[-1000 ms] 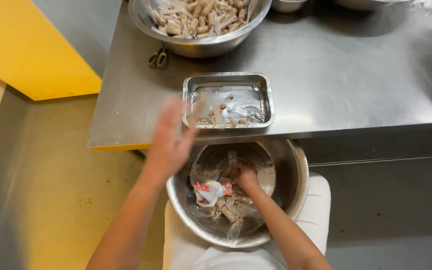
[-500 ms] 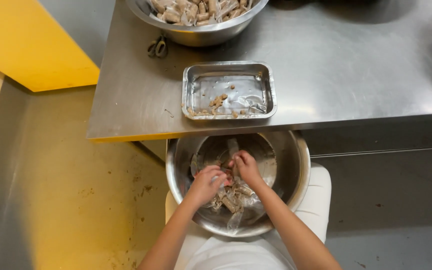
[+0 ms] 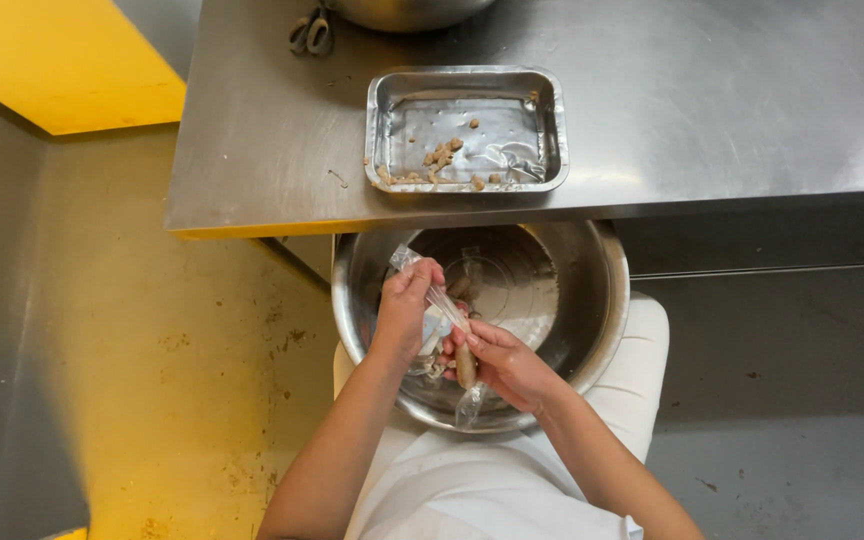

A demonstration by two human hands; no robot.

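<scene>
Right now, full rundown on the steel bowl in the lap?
The steel bowl is round, deep and shiny, with a rolled rim, dulled by smears inside. It sits upright on the person's white-clothed lap, its far rim tucked under the steel table edge. Inside lie clear plastic wrappers and brown pieces. The left hand and right hand work over it, holding a wrapped brown piece.
</scene>
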